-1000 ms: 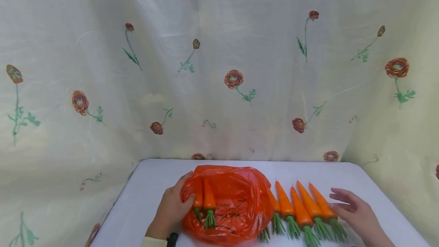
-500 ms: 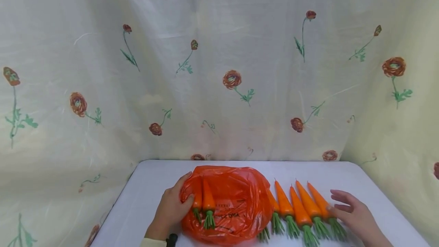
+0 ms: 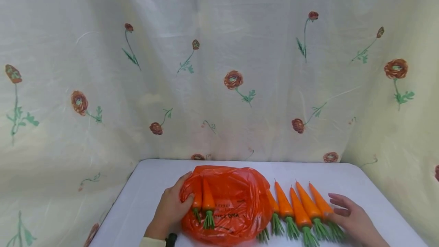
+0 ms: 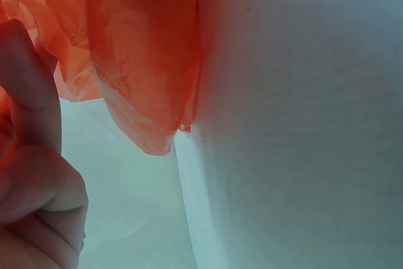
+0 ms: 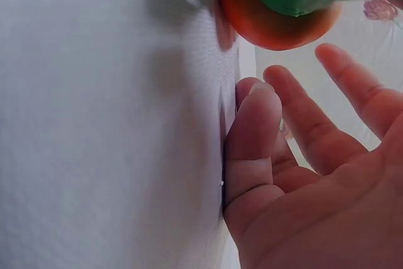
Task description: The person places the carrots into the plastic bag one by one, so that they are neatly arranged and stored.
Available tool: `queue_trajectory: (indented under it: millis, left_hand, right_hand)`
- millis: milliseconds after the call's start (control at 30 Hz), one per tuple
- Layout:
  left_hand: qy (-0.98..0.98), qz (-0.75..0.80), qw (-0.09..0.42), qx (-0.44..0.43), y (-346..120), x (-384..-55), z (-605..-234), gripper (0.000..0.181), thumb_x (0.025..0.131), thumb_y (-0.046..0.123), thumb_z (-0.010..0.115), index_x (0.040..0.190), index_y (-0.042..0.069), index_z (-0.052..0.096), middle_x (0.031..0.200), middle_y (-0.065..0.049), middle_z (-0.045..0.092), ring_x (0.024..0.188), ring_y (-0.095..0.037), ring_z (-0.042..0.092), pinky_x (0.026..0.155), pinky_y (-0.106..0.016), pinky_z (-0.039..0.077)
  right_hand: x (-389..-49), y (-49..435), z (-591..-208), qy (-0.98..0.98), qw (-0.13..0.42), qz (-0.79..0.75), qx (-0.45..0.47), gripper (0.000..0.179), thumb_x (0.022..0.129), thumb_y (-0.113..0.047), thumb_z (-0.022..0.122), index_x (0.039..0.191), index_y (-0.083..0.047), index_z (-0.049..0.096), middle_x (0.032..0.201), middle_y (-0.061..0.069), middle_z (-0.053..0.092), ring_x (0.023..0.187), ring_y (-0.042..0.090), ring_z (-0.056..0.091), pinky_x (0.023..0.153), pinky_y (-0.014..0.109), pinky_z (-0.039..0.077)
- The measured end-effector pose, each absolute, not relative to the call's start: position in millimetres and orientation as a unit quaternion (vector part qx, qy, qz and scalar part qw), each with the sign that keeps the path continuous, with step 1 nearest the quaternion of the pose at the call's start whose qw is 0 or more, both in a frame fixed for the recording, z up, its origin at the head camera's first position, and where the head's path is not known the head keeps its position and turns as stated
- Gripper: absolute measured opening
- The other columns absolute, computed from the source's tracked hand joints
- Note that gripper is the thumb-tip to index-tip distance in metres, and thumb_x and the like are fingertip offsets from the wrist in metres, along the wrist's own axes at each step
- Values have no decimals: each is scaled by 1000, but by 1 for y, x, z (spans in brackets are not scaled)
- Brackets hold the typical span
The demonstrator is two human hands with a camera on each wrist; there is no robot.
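A crumpled red plastic bag with dark print lies mid-table in the head view. On its left side are two orange carrots with green tops, the clearer carrot beside another half covered by the bag's edge. My left hand grips the bag's left edge, thumb in front and fingers behind. Right of the bag, several carrots lie in a row, tips pointing away. At the rightmost carrot my right hand stands with fingers spread, its thumb overlapping the carrot's thick end. From the right wrist view, that hand holds nothing.
The carrots rest on a white table with rounded far corners. Behind and at both sides hangs a pale curtain printed with red flowers. A carrot at the row's left end is partly hidden by the bag.
My right hand has shifted slightly left and nearer, its thumb now lower over the rightmost carrot. The left hand and the bag keep their place.
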State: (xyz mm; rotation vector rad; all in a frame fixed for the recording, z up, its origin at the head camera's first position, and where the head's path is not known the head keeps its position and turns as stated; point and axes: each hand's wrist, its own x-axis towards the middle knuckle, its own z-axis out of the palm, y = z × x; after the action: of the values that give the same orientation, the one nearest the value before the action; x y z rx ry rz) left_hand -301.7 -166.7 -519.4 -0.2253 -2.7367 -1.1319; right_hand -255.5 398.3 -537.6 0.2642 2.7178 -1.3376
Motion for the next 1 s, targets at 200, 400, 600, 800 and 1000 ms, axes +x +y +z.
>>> queue_trajectory:
  millis: [200,400,600,800,1000]
  left_hand:
    - [-918,-379,91,-77,-167,-301,-519,74,95,27,76,161,33,42,138,-4,68,115,-25,69,93,-52,60]
    - [-918,-379,90,-79,-167,-299,-520,74,95,26,76,161,35,42,139,-5,67,115,-26,68,92,-53,60]
    - [-917,-380,92,-82,-166,-300,-518,75,95,27,76,161,36,42,139,-3,67,116,-24,68,94,-52,60]
    - [-915,-385,92,-80,-166,-300,-517,75,95,26,77,161,36,41,138,-3,67,116,-24,68,94,-51,60]
    - [-918,-377,91,-78,-166,-301,-521,76,95,26,77,161,35,42,138,-3,67,114,-24,68,93,-50,60]
  right_hand:
    - [-255,397,-538,899,53,-427,79,101,85,-54,84,157,1,40,147,33,53,112,36,67,88,49,62]
    - [-256,398,-545,904,55,-416,79,102,83,-56,85,155,2,42,144,32,56,109,35,69,86,49,63]
    - [-258,401,-548,903,66,-415,86,108,81,-61,84,157,1,40,145,33,55,118,43,65,89,52,62]
    - [-260,400,-545,900,75,-419,96,112,78,-64,85,158,1,40,146,33,55,117,41,65,89,53,61]
    - [-257,397,-543,902,74,-415,92,108,80,-63,84,155,3,44,146,32,55,113,37,67,89,53,62]
